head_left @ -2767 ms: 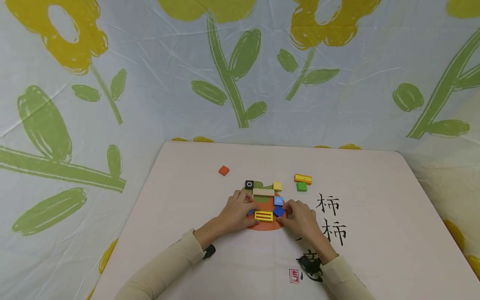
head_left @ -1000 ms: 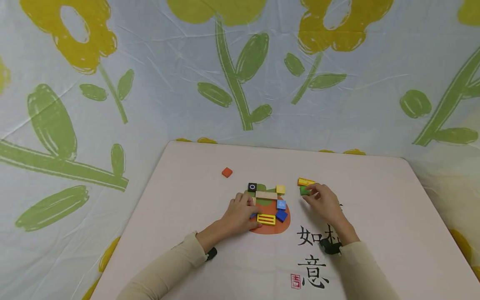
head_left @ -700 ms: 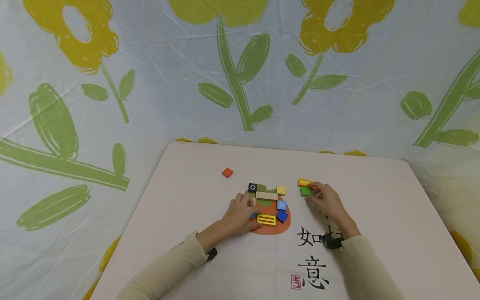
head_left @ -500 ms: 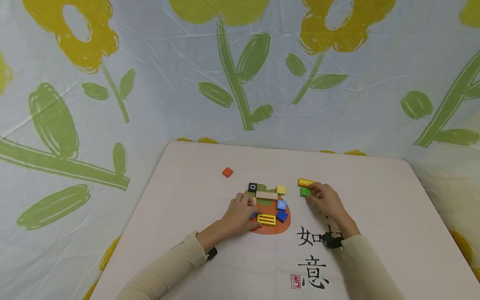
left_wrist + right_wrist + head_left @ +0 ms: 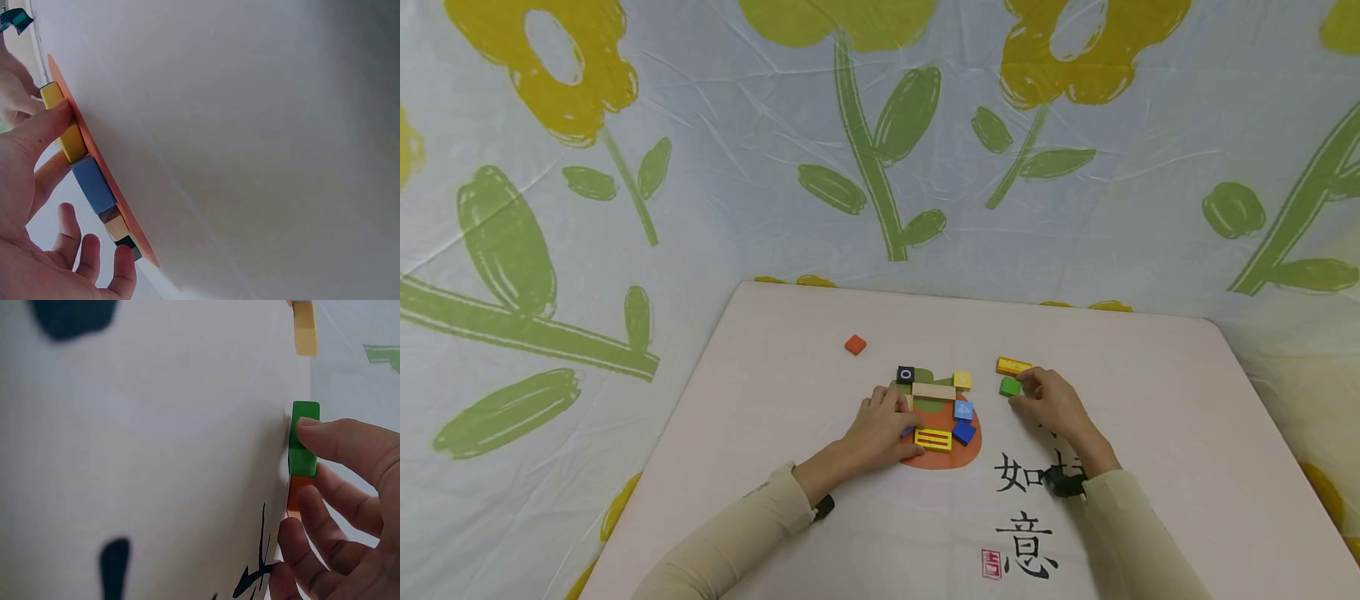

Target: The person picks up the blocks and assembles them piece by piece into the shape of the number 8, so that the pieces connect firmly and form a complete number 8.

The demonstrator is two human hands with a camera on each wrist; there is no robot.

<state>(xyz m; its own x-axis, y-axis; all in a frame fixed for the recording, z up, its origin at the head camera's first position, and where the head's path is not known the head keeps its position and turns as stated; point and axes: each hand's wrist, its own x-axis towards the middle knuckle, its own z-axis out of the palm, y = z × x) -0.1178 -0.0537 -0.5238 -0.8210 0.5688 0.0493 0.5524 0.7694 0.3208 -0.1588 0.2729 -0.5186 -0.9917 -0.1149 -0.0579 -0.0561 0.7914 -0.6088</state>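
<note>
My left hand (image 5: pixel 872 429) pinches the left end of a yellow block with red stripes (image 5: pixel 933 440), thumb in front and index finger behind. In the left wrist view the thumb lies on that yellow block's side (image 5: pixel 74 142), beside a blue block (image 5: pixel 94 184); the other fingers spread loosely. With thumb and index finger, my right hand (image 5: pixel 1056 408) holds a small green block (image 5: pixel 1011 387) at the table surface. The right wrist view has the thumb on the green block's side (image 5: pixel 304 447). Just behind it lies a yellow-orange block (image 5: pixel 1012 366).
Other blocks form a ring on the printed persimmon (image 5: pixel 917 461): black (image 5: pixel 906 374), plain wood (image 5: pixel 933 391), yellow (image 5: pixel 962 380), light blue (image 5: pixel 963 410) and dark blue (image 5: pixel 964 432). A red block (image 5: pixel 855 344) lies apart at the back left. Flowered cloth (image 5: pixel 760 167) walls the table.
My right hand has left the blue blocks and moved right to the green block, which has since turned slightly. The left hand stays at the striped yellow block.
</note>
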